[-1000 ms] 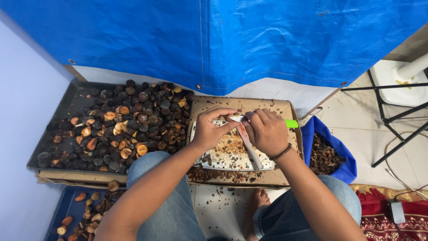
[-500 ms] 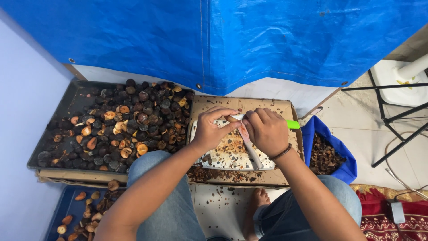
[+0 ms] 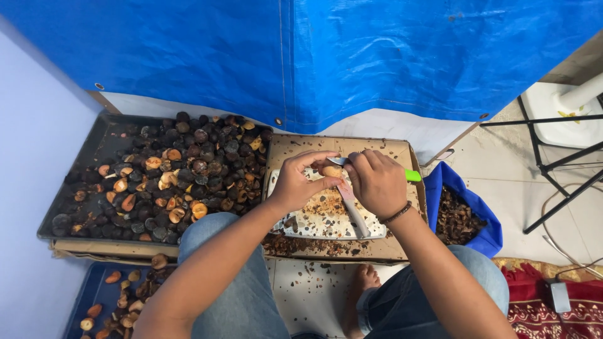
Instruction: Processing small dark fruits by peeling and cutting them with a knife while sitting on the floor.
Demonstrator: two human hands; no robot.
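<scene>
My left hand (image 3: 300, 182) pinches a small pale nut (image 3: 331, 171) above a white cutting board (image 3: 314, 213) strewn with shavings. My right hand (image 3: 377, 182) grips a knife with a green handle (image 3: 412, 176); its metal blade (image 3: 338, 161) rests against the nut. Both hands hover close together over a flat cardboard box (image 3: 402, 251) that holds the board. A second long blade (image 3: 353, 210) lies on the board under my right hand.
A dark tray (image 3: 94, 150) heaped with black and brown round nuts sits at left. A blue bag (image 3: 483, 213) of dark shell scraps is at right. A blue bin (image 3: 94, 295) with peeled pieces lies at lower left. A blue tarp hangs behind; black stand legs at right.
Both hands stay over the board; the fingers shift slightly around the nut and knife, with the nut now more exposed.
</scene>
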